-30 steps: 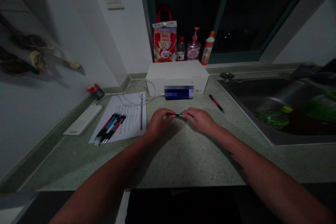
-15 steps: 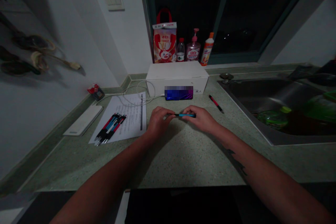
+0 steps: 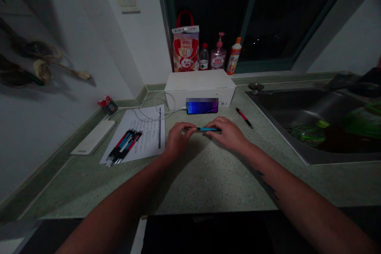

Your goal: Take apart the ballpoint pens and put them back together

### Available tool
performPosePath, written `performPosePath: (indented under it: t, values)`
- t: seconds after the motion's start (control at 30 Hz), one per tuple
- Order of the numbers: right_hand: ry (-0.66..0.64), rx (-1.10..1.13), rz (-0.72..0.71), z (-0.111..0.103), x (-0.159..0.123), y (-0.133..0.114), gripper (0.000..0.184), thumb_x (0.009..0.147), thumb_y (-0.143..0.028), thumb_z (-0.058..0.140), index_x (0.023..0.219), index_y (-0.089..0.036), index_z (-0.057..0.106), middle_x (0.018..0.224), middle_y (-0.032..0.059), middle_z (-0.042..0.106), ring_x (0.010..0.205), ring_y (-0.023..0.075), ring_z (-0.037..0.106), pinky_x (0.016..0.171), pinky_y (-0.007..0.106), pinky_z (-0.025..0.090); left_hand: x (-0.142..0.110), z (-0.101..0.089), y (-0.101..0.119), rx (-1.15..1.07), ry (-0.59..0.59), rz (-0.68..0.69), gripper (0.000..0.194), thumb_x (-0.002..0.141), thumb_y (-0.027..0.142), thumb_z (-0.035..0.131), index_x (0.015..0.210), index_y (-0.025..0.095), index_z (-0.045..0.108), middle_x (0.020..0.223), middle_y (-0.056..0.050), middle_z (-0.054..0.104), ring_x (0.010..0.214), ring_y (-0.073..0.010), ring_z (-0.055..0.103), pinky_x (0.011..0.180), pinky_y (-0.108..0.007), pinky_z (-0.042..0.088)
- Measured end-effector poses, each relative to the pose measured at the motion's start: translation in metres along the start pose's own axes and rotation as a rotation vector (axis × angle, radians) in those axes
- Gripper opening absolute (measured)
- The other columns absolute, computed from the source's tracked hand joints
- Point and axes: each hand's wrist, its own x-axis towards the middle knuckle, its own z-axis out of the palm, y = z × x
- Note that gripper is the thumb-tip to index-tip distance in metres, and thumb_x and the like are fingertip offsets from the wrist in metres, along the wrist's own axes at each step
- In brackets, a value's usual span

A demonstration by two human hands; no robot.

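Between my two hands a blue and black pen [image 3: 204,129] is held level above the counter. My left hand [image 3: 178,138] pinches its dark left end between thumb and fingers. At the other end my right hand [image 3: 225,131] grips the blue barrel, closed around it, so that part of the pen is hidden. A red and black pen [image 3: 244,118] lies alone to the right of my right hand. Left of my left hand, several red, blue and black pens [image 3: 125,145] rest in a pile on printed paper sheets [image 3: 151,135].
A phone [image 3: 202,106] with a white cable leans against a white box [image 3: 201,81]. Behind stand a red bag [image 3: 186,49] and several bottles [image 3: 218,58]. A white power bank-like slab [image 3: 94,138] lies at left. The metal sink [image 3: 279,127] is at right.
My left thumb and fingers have shifted slightly along the pen's dark end. Both hands still hold the pen in nearly the same place. The view has moved a little.
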Motion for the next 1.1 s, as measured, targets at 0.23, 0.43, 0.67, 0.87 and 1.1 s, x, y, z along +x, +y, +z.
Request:
performPosePath:
  t: [0.23, 0.43, 0.67, 0.87, 1.1]
  values:
    - [-0.049, 0.098, 0.006, 0.003, 0.000, 0.006, 0.014, 0.095, -0.028, 0.061, 0.092, -0.025, 0.074, 0.089, 0.0057, 0.072, 0.088, 0.0229, 0.065, 0.080, 0.038, 0.048, 0.001, -0.002, 0.002, 0.011, 0.008, -0.010, 0.004, 0.082, 0.019, 0.077, 0.084, 0.021, 0.075, 0.084, -0.002, 0.073, 0.083, -0.0184, 0.066, 0.084, -0.034, 0.051]
    - [0.116, 0.387, 0.214, 0.004, 0.004, 0.012, 0.016, 0.079, -0.036, 0.077, 0.088, -0.023, 0.073, 0.083, 0.0042, 0.071, 0.075, 0.0203, 0.065, 0.070, 0.035, 0.049, 0.000, -0.002, 0.003, 0.039, -0.001, 0.012, 0.005, 0.082, 0.017, 0.075, 0.086, 0.020, 0.073, 0.085, -0.002, 0.071, 0.085, -0.0185, 0.065, 0.085, -0.034, 0.051]
    - [0.251, 0.815, 0.334, -0.002, 0.010, 0.014, 0.039, 0.070, -0.048, 0.081, 0.096, -0.021, 0.071, 0.069, -0.0026, 0.061, 0.060, 0.0144, 0.059, 0.058, 0.030, 0.052, -0.008, 0.004, 0.005, -0.143, -0.299, 0.003, 0.006, 0.081, 0.019, 0.073, 0.080, 0.018, 0.067, 0.082, -0.001, 0.070, 0.081, -0.0162, 0.064, 0.082, -0.032, 0.050]
    - [0.156, 0.997, 0.421, 0.009, 0.008, 0.003, 0.054, 0.067, -0.048, 0.085, 0.110, -0.025, 0.063, 0.074, -0.0021, 0.071, 0.063, 0.0173, 0.068, 0.055, 0.030, 0.057, -0.020, 0.008, 0.018, -0.436, -0.621, -0.148, 0.013, 0.080, 0.027, 0.076, 0.081, 0.016, 0.068, 0.082, -0.003, 0.070, 0.076, -0.0146, 0.064, 0.078, -0.031, 0.051]
    - [0.141, 1.025, 0.425, 0.017, 0.008, 0.002, 0.046, 0.065, -0.050, 0.086, 0.093, -0.022, 0.062, 0.069, -0.0024, 0.069, 0.059, 0.0164, 0.067, 0.051, 0.028, 0.056, -0.022, 0.007, 0.021, -0.461, -0.683, -0.178, 0.007, 0.079, 0.021, 0.076, 0.080, 0.017, 0.072, 0.084, -0.004, 0.072, 0.081, -0.0161, 0.067, 0.083, -0.033, 0.053]
